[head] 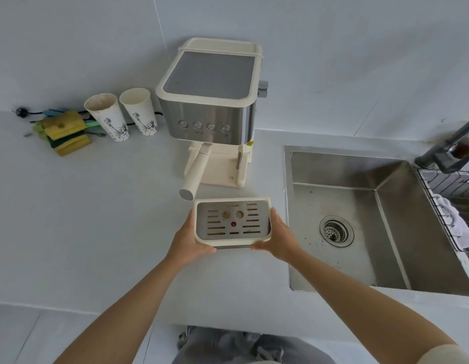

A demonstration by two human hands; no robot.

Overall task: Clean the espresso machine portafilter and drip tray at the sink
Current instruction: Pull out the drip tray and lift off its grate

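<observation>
wall: plain white panelled wall (70,35) with faint vertical seams, far beyond the left hand (187,240) and the right hand (279,239).
worktop: smooth matte white countertop (97,219), beneath and around both hands, joining the wall in a straight line.
floor: pale grey tiled floor (23,337), below the near counter edge, left of the left hand.
light: soft, even, weak shadows.

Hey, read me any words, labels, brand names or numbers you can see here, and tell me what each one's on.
No text can be read.
Signs under the machine buttons: too small.
Yellow sticker on its front corner: blurred.
Faint mark on the drip tray grille: unreadable.
Both cups: statue drawings, no words seen.
</observation>
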